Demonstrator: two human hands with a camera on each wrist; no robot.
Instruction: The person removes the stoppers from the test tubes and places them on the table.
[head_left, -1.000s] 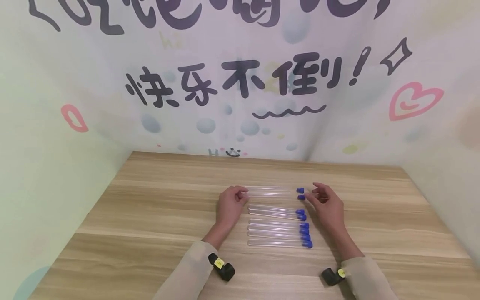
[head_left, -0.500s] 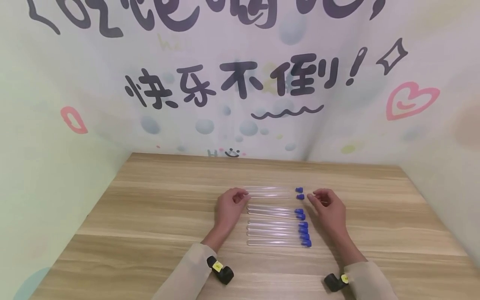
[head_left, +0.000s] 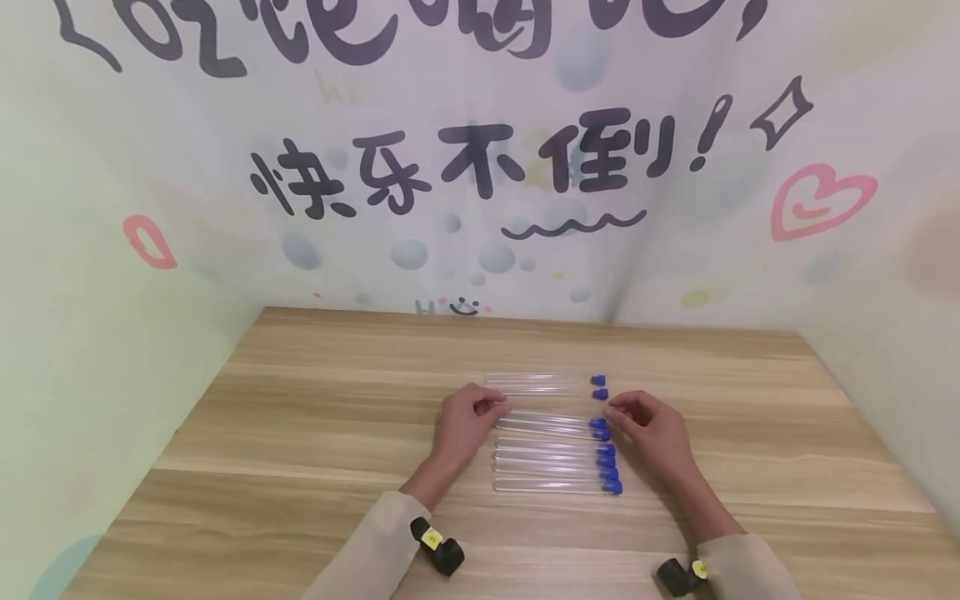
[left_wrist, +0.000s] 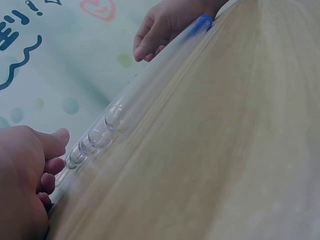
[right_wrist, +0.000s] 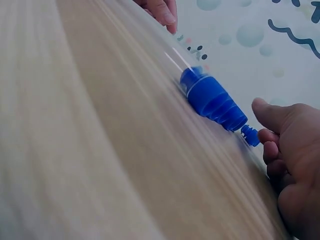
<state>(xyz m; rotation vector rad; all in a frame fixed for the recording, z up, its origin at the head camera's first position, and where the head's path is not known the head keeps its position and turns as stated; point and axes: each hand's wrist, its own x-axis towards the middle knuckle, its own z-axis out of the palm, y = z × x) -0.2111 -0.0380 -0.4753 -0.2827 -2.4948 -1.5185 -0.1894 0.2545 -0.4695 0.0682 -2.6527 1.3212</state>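
Observation:
In the head view my left hand (head_left: 468, 421) is at the rounded ends of the test tubes, its loosely curled fingertips just above a pair of capped test tubes (head_left: 551, 424). My right hand (head_left: 656, 429) is at the other end, fingertips close by that pair's blue caps (head_left: 599, 429), thumb and fingers apart in the right wrist view. Behind lie two clear test tubes (head_left: 534, 384) without caps on them. Two loose blue stoppers (head_left: 599, 387) sit a short gap from their right ends. Neither hand visibly grips anything.
Nearer the person, several blue-capped test tubes (head_left: 551, 467) lie side by side. All rest on a wood-grain table (head_left: 300, 425). A printed white curtain (head_left: 375, 275) stands along its back edge. Each sleeve carries a small black camera (head_left: 448, 556) at the wrist.
The right hand has drawn off the loose stoppers, then moved toward the capped pair's caps. The left hand has slid from the uncapped tubes' ends toward the capped pair. The tubes stay put.

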